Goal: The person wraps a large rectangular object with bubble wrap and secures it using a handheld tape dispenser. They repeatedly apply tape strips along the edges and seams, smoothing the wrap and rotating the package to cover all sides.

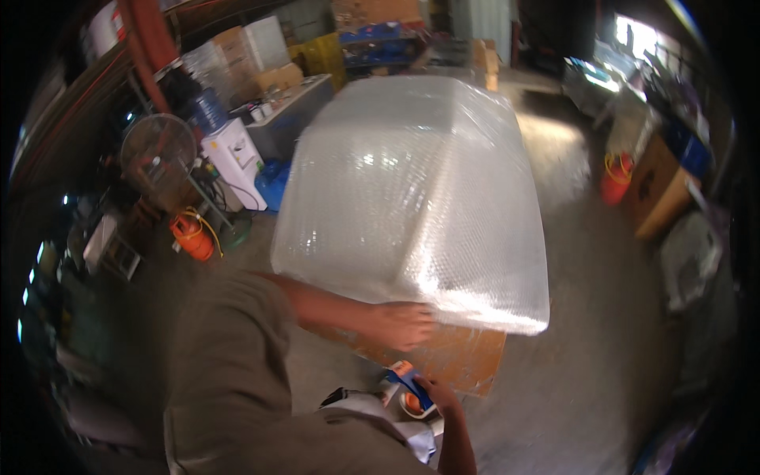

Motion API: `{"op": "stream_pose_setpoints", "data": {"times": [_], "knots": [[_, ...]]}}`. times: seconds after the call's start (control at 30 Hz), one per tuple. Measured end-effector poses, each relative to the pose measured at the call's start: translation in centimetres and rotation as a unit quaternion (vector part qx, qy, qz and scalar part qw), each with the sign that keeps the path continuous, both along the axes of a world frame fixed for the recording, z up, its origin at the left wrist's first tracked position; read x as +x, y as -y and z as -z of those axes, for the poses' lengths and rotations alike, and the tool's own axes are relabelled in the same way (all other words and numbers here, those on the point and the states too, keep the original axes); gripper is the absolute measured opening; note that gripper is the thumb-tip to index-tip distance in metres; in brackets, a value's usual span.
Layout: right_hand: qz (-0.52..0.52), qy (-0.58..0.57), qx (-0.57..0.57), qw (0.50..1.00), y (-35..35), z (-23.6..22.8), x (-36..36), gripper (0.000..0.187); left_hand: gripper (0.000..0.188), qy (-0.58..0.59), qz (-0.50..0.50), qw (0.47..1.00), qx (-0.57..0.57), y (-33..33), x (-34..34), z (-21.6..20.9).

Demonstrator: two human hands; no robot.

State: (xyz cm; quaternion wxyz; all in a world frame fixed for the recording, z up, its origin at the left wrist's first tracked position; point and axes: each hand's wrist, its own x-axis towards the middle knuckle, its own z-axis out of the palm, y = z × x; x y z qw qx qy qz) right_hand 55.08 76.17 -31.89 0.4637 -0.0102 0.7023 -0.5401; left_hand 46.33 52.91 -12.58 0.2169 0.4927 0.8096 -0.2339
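A large bulky item wrapped in clear bubble wrap [380, 214] rests on a worn wooden table [467, 360]. At its near edge is my left hand [405, 324], the fingers curled in against the bubble wrap; their tips are hidden. Lower down, close to my body, my right hand [437, 394] is closed around a blue tape dispenser [412, 388] with orange and white parts. The dispenser is below the table's near edge, apart from the wrap. What lies inside the wrapping cannot be made out.
To the left stand a fan [158, 146], a white water dispenser [233, 154] and an orange gas cylinder [192, 236]. A counter [289, 115] is behind them. On the right are a red cylinder [616, 178] and a large cardboard box [653, 186].
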Motion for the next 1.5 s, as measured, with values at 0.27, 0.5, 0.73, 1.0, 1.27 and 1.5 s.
{"op": "stream_pose_setpoints", "data": {"times": [0.27,0.5,0.73,1.0,1.27,1.5], "knots": [[0.237,-0.082,0.122,0.96,-12.4,0.0,5.2,0.057,0.074,-0.227,0.033,0.97,0.086,8.1,-5.8,-3.1],[0.452,-0.113,0.182,0.866,-12.1,1.8,19.4,0.057,0.078,-0.37,-0.317,0.819,0.303,31.3,-0.4,-2.9],[0.373,-0.145,0.148,0.904,5.7,-0.1,26.6,0.058,0.106,-0.321,-0.43,0.687,0.491,36.6,1.0,0.5],[0.215,-0.095,0.015,0.972,21.8,-3.9,22.9,0.058,0.103,-0.143,-0.435,0.568,0.684,41.0,1.2,3.2],[0.075,0.104,0.002,0.992,44.6,-1.0,11.0,0.063,0.061,0.029,-0.708,0.498,0.5,67.1,14.2,26.5],[-0.054,0.035,-0.074,0.995,65.8,-8.4,3.2,0.07,0.067,0.168,-0.978,0.074,0.097,82.5,51.3,33.5]]}}
